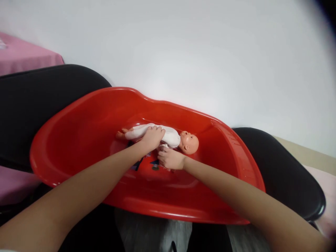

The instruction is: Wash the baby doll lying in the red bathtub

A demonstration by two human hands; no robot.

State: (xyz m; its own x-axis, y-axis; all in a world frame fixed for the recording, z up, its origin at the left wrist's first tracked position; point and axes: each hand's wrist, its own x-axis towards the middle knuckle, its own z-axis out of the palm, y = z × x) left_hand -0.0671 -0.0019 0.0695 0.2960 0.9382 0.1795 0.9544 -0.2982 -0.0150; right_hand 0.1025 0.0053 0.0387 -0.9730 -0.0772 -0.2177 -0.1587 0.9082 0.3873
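One red plastic tub (78,140) sat across two black chairs, one at the left (31,105) and one at the right (286,168), in front of a white wall (183,45). The tub contained one baby doll (168,136), which lay on its back on the tub floor near the centre, head to the right and feet to the left, dressed in a white garment. A printed sticker (154,164) was partly visible on the tub floor just near of the doll. The left hand (152,137) lay over the doll's midsection with its fingers curled down onto the white garment. The right hand (170,158) was at the near side of the doll's torso, fingers pinched narrowly on the edge of the garment. One pink cloth (23,56) covered a surface at the far left.
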